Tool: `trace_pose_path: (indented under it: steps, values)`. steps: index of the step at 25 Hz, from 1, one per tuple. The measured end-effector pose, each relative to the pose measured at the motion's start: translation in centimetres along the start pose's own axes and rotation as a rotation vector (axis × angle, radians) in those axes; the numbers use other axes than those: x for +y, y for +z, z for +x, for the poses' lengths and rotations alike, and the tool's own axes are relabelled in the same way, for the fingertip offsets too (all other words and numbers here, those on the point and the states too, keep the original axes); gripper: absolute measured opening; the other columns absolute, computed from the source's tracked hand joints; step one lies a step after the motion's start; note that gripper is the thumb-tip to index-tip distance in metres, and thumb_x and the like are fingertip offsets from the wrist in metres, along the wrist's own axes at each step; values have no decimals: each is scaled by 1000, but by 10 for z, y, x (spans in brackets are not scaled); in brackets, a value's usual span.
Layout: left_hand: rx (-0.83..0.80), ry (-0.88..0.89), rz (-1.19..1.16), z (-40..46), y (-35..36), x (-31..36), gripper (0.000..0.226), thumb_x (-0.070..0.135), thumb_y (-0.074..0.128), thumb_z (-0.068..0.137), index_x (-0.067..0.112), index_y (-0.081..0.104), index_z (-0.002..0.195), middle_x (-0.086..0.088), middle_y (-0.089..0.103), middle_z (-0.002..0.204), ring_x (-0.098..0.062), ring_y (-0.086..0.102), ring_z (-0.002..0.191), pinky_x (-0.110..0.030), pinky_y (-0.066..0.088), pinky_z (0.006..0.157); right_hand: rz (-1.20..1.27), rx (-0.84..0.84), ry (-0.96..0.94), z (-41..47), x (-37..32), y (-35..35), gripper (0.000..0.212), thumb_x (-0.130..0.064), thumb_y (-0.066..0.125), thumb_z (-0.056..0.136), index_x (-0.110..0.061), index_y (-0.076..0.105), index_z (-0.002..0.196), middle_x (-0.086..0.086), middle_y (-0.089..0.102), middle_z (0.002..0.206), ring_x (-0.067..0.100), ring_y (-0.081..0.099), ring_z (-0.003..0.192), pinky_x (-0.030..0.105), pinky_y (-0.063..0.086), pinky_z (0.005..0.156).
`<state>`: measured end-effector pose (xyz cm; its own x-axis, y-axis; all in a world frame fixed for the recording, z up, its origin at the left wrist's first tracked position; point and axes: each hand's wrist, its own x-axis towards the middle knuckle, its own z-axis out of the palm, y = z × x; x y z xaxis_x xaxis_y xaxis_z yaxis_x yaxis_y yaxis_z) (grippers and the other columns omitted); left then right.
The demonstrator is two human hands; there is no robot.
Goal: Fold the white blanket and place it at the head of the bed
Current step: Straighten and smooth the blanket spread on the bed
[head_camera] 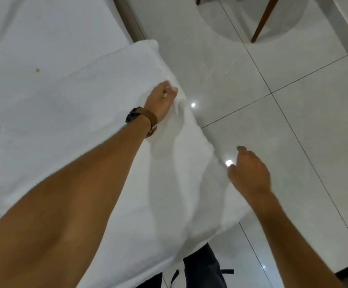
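A floor of large glossy pale-grey tiles with thin dark grout lines [293, 113] fills the right half of the view and reflects small ceiling lights. The bed with its wrinkled white sheet [33, 48] takes the left half; a small brown spot marks the sheet near the upper left, and a grey-brown frame edge [130, 21] runs along the bed's far right side. The thick white blanket [117, 96] lies across the bed's near corner, its long right edge hanging past the mattress over the tiles, with a rounded corner at the top and loose folds dropping toward the person's dark trousers [202, 267].

At the top right, slim dark-brown wooden furniture legs [262, 21] stand on the tiles, well apart from the bed, with bare floor between them.

The left hand [161, 99], with a brown leather-strapped wristwatch [143, 119] on its wrist, has its fingers pressed together, pinching the blanket's overhanging edge. The right hand [250, 173] hovers over the floor just beside the lower edge of the blanket, fingers loosely curled and apart, holding nothing.
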<state>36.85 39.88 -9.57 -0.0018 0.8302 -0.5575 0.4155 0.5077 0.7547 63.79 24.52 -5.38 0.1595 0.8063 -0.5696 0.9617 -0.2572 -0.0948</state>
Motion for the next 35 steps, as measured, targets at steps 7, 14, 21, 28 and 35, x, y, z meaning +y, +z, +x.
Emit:
trace_pose_path:
  steps: [7,14,21,28,35]
  values:
    - [105,206,846,-41,-45,-60,74,45,32,112,6,7,169,-12,-1,179,-30,-2,166,-44,4,135,15,43,-466,-80,-145,113,81,-61,28,111,-7,31,172,18,24,181,37,21,169,62,21,135]
    - [185,93,908,-92,-172,-175,82,61,19,109,9,-3,169,-9,-13,178,-24,-13,165,-41,-6,134,-70,231,-528,-86,-230,169,80,-58,33,112,-3,34,170,19,27,180,36,22,169,65,23,134]
    - [251,117,882,-185,-302,-316,83,63,20,109,10,3,170,-8,-5,179,-25,-6,166,-43,-2,135,-126,391,-606,-93,-373,219,82,-57,31,110,1,33,170,23,30,178,40,27,167,66,19,133]
    - [366,32,827,-249,-383,-401,76,56,20,111,9,10,170,-10,0,179,-26,-2,166,-44,1,135,-178,367,-824,-124,-554,268,79,-58,20,112,-10,25,174,15,18,183,36,14,171,65,10,136]
    - [564,271,813,-297,-451,-423,50,16,65,99,5,60,147,-20,56,155,-37,56,141,-47,45,115,-205,444,-805,-120,-609,292,73,-56,26,112,-19,22,176,13,15,185,35,12,171,66,8,135]
